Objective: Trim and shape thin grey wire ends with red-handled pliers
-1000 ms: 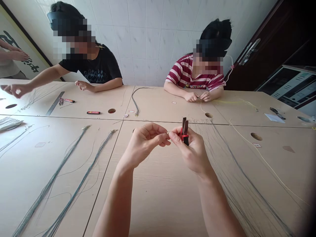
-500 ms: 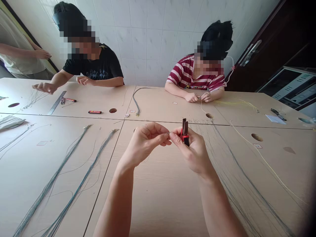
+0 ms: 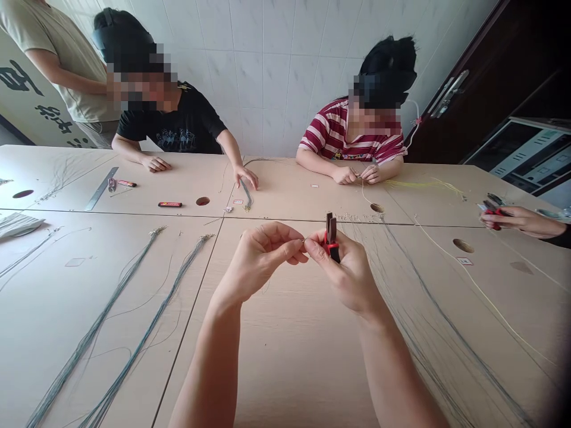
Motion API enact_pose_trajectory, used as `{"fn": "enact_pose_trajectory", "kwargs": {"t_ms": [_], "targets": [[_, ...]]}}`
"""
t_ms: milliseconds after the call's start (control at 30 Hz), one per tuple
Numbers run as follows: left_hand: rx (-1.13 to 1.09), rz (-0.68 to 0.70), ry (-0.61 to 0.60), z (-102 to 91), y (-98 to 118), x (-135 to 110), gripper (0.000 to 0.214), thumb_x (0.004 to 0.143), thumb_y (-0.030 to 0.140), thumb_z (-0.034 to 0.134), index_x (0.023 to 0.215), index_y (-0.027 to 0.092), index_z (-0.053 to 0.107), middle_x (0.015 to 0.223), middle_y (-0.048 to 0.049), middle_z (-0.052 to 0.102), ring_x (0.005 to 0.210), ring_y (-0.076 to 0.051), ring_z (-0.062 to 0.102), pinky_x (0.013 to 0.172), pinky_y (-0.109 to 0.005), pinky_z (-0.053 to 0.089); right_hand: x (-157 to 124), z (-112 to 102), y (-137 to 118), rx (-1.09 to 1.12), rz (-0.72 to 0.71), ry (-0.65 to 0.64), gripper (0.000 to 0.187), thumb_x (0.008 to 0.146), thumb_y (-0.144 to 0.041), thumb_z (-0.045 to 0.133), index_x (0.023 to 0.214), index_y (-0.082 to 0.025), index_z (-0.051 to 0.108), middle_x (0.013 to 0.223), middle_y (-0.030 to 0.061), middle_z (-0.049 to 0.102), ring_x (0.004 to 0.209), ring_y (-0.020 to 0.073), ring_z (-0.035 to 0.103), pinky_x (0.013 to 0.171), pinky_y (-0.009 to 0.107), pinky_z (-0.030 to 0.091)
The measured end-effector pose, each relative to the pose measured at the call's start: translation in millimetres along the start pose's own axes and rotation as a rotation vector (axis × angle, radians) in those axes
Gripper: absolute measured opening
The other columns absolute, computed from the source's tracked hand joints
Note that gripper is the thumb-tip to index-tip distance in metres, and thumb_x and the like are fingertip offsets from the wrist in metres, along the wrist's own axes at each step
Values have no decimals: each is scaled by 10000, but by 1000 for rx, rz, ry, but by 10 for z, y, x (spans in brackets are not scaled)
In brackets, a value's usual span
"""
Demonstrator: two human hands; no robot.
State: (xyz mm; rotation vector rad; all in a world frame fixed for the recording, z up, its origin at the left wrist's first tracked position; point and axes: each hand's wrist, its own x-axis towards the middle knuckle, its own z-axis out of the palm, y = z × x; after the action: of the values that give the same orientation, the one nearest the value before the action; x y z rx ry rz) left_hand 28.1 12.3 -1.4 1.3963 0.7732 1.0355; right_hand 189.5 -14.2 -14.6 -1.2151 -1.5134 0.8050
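Note:
In the middle of the view, my left hand is closed in a pinch, its fingertips meeting those of my right hand. A tiny piece between the fingertips is too small to make out; a thin cord hangs faintly below my left hand. Red-handled pliers are held in my right palm with the jaws pointing up, while the thumb and forefinger pinch at the tiny piece. To the left lie two bundles of grey-blue cords with metal ends. More loose cords stretch along the table on the right.
Across the table sit two people, one in a black shirt, one in a striped shirt. Another person's hand holds red pliers at the right. A steel ruler, a red-black marker and cable holes are around.
My hands stay almost still. The person in black has moved a hand over to the short cord bundle. A hand with red pliers has come in at the right, and the standing person has shifted right.

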Motion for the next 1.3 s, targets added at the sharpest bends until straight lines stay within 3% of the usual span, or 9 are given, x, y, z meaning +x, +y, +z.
{"fn": "enact_pose_trajectory", "kwargs": {"t_ms": [333,467,533,633,767,1033,1300], "targets": [[-31,-24,15,8,15,-2,115,845,254,667,833,140,652,740,-33,724,689,-133,686,681,-248,563,-11,-11,-38,-3,2,6,217,901,-364,569,757,-203,585,651,-23,523,598,112,410,557,253,349],[-31,-52,38,-1,-42,33,146,847,277,667,844,134,642,752,-47,727,708,-149,691,699,-268,565,44,15,69,37,13,-9,220,901,-381,569,776,-200,585,680,-17,531,627,118,426,580,256,358],[-32,-85,86,0,-99,66,226,845,299,671,1003,142,633,838,-64,747,772,-171,705,770,-310,566,105,46,175,64,19,25,241,895,-405,571,771,-199,571,671,-22,505,625,119,420,583,258,354],[0,-121,155,17,-186,116,468,845,341,672,1264,181,539,1129,-110,715,1031,-211,675,943,-362,511,195,88,324,65,27,93,254,879,-433,577,794,-195,553,660,-28,482,611,122,413,591,262,357],[22,-125,135,55,-240,146,491,821,360,695,1261,188,561,1340,-125,601,1272,-234,534,1027,-337,456,216,106,382,107,71,64,295,873,-469,565,755,-202,517,648,-35,423,602,124,373,570,259,333],[16,-126,122,42,-207,137,209,837,310,661,975,153,669,1007,-82,735,977,-192,676,934,-339,499,143,71,298,80,74,33,290,885,-466,543,774,-198,544,675,-13,459,630,135,394,581,263,334],[-20,-105,98,37,-185,124,161,833,306,655,824,147,673,849,-49,724,840,-157,671,853,-307,523,117,52,253,93,66,7,272,882,-450,561,776,-200,557,704,-8,514,656,136,437,597,263,351]]}}
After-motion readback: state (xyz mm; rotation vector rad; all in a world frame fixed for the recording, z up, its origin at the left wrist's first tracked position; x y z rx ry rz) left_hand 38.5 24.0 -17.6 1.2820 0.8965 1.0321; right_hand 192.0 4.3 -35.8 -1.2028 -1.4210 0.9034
